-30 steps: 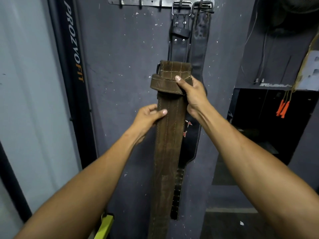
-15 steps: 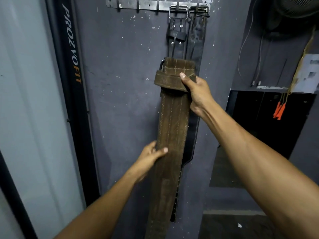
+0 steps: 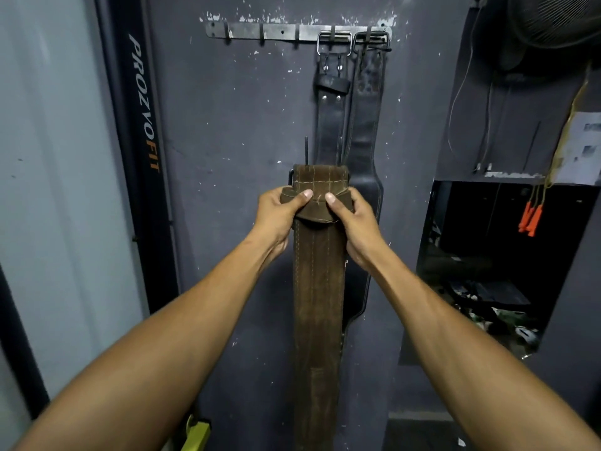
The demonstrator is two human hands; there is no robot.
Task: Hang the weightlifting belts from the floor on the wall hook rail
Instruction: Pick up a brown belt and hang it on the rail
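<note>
A long brown suede weightlifting belt [image 3: 317, 304] hangs straight down in front of the dark wall. My left hand [image 3: 279, 216] and my right hand [image 3: 353, 222] both grip its folded top end, thumbs pressed on the loop; two dark buckle prongs stick up above it. Higher on the wall is the metal hook rail [image 3: 279, 31]. Two black belts [image 3: 331, 118] [image 3: 366, 125] hang by their buckles from its right-hand hooks, behind the brown belt. The left hooks of the rail are bare.
A black upright marked PROZVOFIT [image 3: 143, 102] stands against the wall at left. At right is a dark opening [image 3: 487, 262] with clutter inside, orange handles [image 3: 530, 219] hanging on cords, and a fan [image 3: 553, 17] at top right. A yellow-green object [image 3: 196, 432] sits low.
My left hand let go of the belt's middle and rose to grip the folded top end beside my right hand. The view tilted up, showing more of the hook rail.
</note>
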